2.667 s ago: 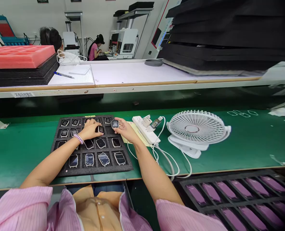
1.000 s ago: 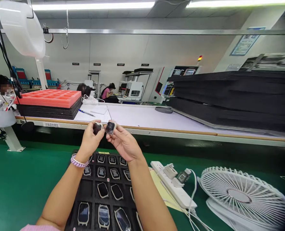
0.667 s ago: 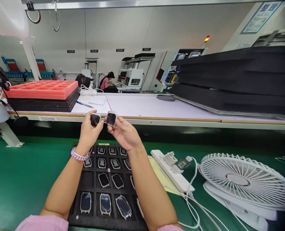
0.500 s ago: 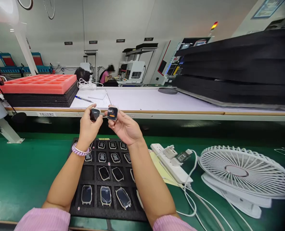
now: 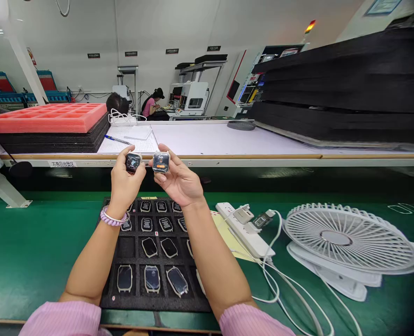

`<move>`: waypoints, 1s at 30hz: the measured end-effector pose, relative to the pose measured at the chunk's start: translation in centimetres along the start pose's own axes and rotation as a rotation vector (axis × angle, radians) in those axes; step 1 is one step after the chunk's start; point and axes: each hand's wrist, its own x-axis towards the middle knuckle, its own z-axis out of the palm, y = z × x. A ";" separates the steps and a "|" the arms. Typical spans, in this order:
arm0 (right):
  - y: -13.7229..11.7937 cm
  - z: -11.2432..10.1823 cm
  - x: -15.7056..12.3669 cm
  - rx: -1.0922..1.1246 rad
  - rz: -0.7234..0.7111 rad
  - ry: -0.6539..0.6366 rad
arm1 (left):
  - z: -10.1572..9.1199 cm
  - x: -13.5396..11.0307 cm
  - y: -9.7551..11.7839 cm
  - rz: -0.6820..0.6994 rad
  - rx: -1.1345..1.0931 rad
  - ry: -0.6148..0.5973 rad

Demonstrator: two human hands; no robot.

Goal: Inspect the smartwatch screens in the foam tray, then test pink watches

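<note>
Both hands raised off the tray; both watch displays changed.
Since 2.7 s ago, the left hand point(image 5: 125, 179) has lifted out of the tray point(image 5: 154, 303) and the right hand point(image 5: 182, 183) has left its far right edge; the tray now lies below the fingers, toward the wearer. Left watch point(image 5: 133, 162), gripped between the left fingertips: display dark 0.5 s ago, now showing bright markings. Right watch point(image 5: 161, 161), gripped between the right fingertips: display dark 0.7 s ago, now lit, orange bar just above the lowest fingertip.
</note>
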 end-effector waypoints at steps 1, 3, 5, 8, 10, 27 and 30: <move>-0.1 0.0 0.0 0.006 0.006 0.010 | 0.0 0.0 -0.1 0.011 0.004 0.005; -0.2 0.0 0.0 0.018 0.026 0.044 | 0.0 0.1 -0.3 0.017 0.002 0.009; -0.4 0.0 -0.1 0.015 0.043 0.071 | 0.0 0.1 -0.4 0.011 -0.010 0.007; -0.5 0.0 -0.1 0.008 0.050 0.059 | 0.0 0.2 -0.4 -0.020 -0.065 -0.016; -0.4 0.0 -0.1 0.019 0.039 0.030 | -0.1 0.2 -0.2 -0.052 -0.125 -0.042; -0.5 0.2 -0.1 -0.019 0.028 0.036 | 0.0 -0.3 0.6 -0.019 -0.140 -0.047; -0.5 0.3 -0.1 -0.049 0.051 0.043 | 0.1 -0.3 0.5 -0.021 -0.125 -0.043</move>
